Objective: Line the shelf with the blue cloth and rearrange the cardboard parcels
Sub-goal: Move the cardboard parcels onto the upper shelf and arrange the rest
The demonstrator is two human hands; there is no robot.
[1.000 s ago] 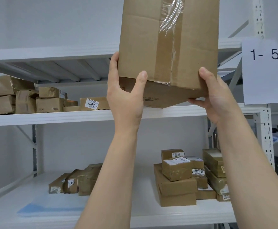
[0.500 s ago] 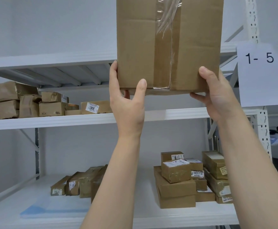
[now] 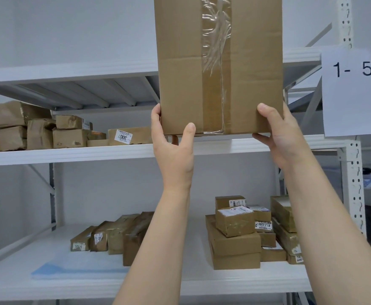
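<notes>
While a folded blue cloth (image 3: 79, 266) lies on the white metal shelf's (image 3: 136, 151) lowest tier, left hand (image 3: 173, 150) and right hand (image 3: 283, 137) grasp a tall brown taped cardboard box (image 3: 218, 62) — held high against that shelf.

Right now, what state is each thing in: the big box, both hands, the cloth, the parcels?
Large box, taped shut, held up in front of the top shelf.
Left hand, grips the box's lower left corner.
Right hand, grips its lower right corner.
Blue cloth, lying flat on the bottom shelf.
Left parcels, on edge in a row behind the cloth.
Right parcels, stacked.
</notes>
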